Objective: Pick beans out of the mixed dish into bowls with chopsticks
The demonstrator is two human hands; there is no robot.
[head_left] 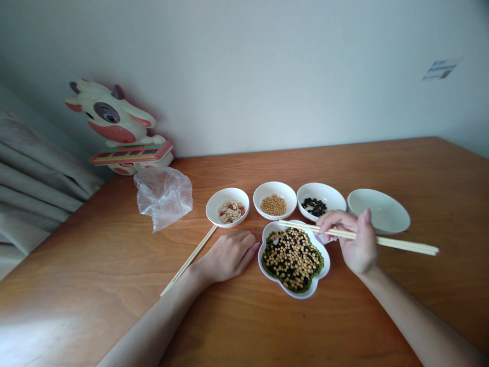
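Observation:
My right hand [353,239] is closed on a pair of chopsticks [405,245], whose tips lie over the upper edge of a flower-shaped dish [327,265]. That dish holds a mix of yellow, black and green beans [294,257]. My left hand [231,255] rests on the table just left of the dish, fingers curled; nothing shows in it. A second pair of chopsticks [191,258] lies beside my left forearm. Behind the dish stand white bowls: one with flat pale pieces [231,211], one with yellow beans [274,205], one with black beans [314,206].
An empty white bowl [378,210] is at the right end of the row. A crumpled clear plastic bag [164,196] lies at the left, before a cow toy with a keyboard [132,154]. Behind the wooden table [286,331] is a wall; a curtain hangs at far left.

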